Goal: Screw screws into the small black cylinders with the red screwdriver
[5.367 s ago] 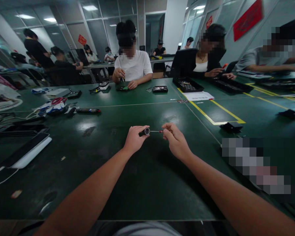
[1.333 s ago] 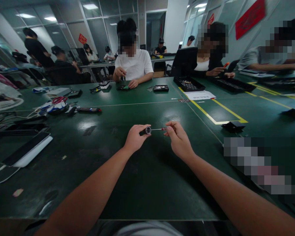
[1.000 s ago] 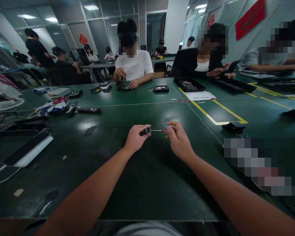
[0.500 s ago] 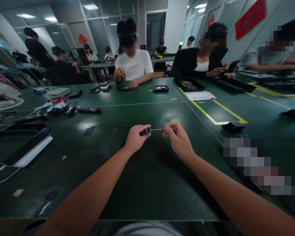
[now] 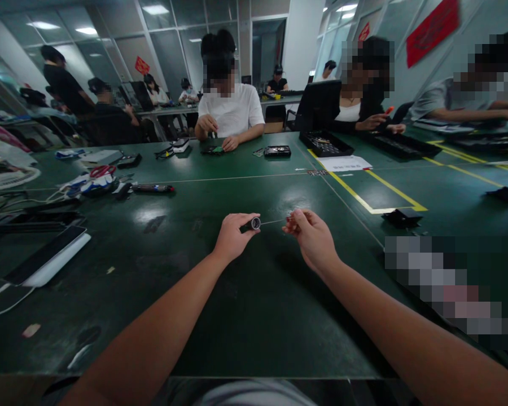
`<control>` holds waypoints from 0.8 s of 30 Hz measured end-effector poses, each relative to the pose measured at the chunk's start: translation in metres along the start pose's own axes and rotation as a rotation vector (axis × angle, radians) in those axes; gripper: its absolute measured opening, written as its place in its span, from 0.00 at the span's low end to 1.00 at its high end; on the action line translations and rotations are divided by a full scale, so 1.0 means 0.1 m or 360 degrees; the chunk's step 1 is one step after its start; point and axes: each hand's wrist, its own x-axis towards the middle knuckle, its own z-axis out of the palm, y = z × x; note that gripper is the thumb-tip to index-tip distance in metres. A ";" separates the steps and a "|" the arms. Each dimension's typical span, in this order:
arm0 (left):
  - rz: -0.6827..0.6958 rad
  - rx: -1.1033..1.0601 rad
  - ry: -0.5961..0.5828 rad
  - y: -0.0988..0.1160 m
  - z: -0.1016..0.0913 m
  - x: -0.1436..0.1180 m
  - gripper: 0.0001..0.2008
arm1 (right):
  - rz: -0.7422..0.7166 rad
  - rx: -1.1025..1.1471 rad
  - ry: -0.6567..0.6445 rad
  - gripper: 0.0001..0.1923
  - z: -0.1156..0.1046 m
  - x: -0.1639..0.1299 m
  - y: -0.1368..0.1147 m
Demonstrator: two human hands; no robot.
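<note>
Between the thumb and fingers of my left hand is a small black cylinder. Its round, pale-rimmed end faces me, and the rest of it is hidden in the hand. My right hand pinches a small screwdriver, its handle mostly covered by the fingers. The thin metal shaft points left, and its tip reaches the rim of the cylinder. Whether the tip touches the rim I cannot tell. Both hands are held over the green table.
A white box-like device with a strap lies to the left, beyond it a pen-shaped tool and a pile of cables. A black part sits to the right. Across the table a person in white handles a circuit board.
My right hand has turned and shifted slightly to the right, with its fingers now covering the screwdriver's red handle. The shaft slants a little more. My left hand and the cylinder have barely moved.
</note>
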 end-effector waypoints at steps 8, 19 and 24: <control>0.0026 0.0026 -0.0013 0.05 -0.01 -0.01 0.20 | -0.0229 -0.0319 -0.0138 0.13 0.00 -0.06 -0.07; 0.0002 0.0024 -0.0024 0.05 0.02 -0.02 0.19 | -0.0276 -0.0661 -0.0221 0.28 0.06 -0.23 -0.11; -0.0021 0.0003 -0.0052 0.05 0.02 -0.02 0.20 | -0.0256 -0.0772 -0.0133 0.13 0.07 -0.21 -0.14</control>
